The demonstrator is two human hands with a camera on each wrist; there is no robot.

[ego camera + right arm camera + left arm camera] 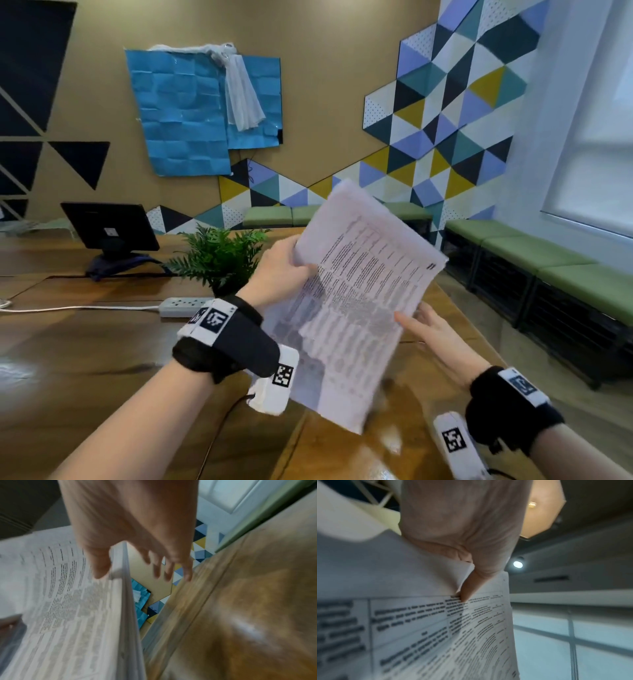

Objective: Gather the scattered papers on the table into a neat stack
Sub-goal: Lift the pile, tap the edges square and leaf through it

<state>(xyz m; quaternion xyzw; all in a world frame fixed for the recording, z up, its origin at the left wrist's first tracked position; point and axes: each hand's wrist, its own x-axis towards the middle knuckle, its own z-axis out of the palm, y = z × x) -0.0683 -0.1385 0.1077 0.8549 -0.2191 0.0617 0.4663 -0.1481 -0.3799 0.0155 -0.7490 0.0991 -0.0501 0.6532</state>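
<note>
So the wooden surface (102,342) has a few bits on it: a little green plant (219,255) just past the left wrist, a white power strip (185,306) with its cord running off to the left, and a dark monitor (109,226) further back on the left. Green benches (548,260) line the wall on the right, under the triangle-patterned panels, and a blue sheet (185,113) hangs on the tan wall. Nothing sits between the hands and the papers.

The papers (352,301) are up off the surface, held tilted in mid air in front of the person, printed side toward the head camera, and the sheets aren't squared up. The left hand (277,270) has its grip pinched on the upper left edge, thumb on the printed face, fingers behind. The right hand (431,332) is at the lower right edge with its grip spread fairly loose: thumb (101,563) against the front of the bundle, fingers (171,569) fanned out behind. It's blurry, so I can't tell how firmly they're touching.
</note>
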